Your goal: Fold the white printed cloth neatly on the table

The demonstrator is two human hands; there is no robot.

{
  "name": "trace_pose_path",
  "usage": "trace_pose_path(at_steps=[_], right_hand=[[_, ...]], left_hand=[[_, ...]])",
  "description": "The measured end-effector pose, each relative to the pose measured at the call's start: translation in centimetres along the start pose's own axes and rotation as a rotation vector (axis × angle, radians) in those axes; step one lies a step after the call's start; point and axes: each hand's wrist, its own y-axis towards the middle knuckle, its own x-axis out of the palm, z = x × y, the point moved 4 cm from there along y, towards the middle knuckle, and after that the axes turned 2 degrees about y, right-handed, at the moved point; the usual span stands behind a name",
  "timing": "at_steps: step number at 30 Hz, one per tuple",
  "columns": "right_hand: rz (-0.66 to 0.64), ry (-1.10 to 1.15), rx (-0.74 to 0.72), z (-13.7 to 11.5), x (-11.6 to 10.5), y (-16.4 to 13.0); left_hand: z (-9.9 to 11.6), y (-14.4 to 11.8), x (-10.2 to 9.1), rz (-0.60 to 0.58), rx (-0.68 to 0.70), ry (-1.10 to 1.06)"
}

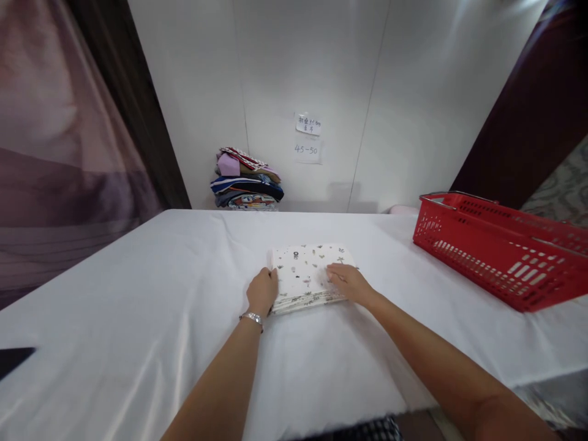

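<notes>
A white cloth [307, 269] with small printed figures and plants lies folded into a thick rectangle in the middle of the table. Its layered folds show along the near edge. My left hand [263, 291], with a silvery bracelet at the wrist, is closed round the left edge of the folded cloth; part of its fingers is hidden. On the right part of the top layer rests my right hand [348, 282], its fingers stretched out and lying flat.
White fabric [138, 306] covers the table. At the back left is a stack of folded clothes [248, 180] against the wall. A red plastic basket [500, 248] stands at the right. Paper notes [307, 139] hang on the wall, and a dark flat object [13, 360] lies at the left edge.
</notes>
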Motion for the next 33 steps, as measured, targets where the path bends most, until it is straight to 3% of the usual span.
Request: trace_pose_path(at_steps=[6,10,14,21,24,26,30,33], right_hand=[[-0.143,-0.203,0.22,4.7,1.2,5.0],[-0.229,-0.298,0.43,9.1,2.0,4.1],[-0.275,-0.261,0.487,10.8,2.4,3.2],[-0.275,-0.179,0.439,10.4,1.1,3.0],[-0.1,-0.045,0.373,9.1,0.0,1.5],[0.012,0.083,0.303,7.5,-0.4,-0.1],[-0.021,0.275,0.164,4.3,-0.2,-2.8],[-0.069,0.221,0.059,2.9,0.0,-3.8]], left_hand=[[-0.1,-0.1,-0.2,-0.011,-0.019,0.003],[-0.1,-0.2,-0.2,-0.013,-0.016,0.013],[0.1,-0.2,-0.1,-0.012,-0.028,0.035],[0.0,-0.2,0.1,0.044,-0.008,-0.042],[0.9,-0.6,-0.7,0.184,0.17,-0.103],[2.2,-1.3,-1.2,0.214,0.35,-0.109],[5.1,-3.4,-0.8,0.004,0.669,-0.111],[6.2,-5.0,0.1,-0.129,0.802,-0.104]])
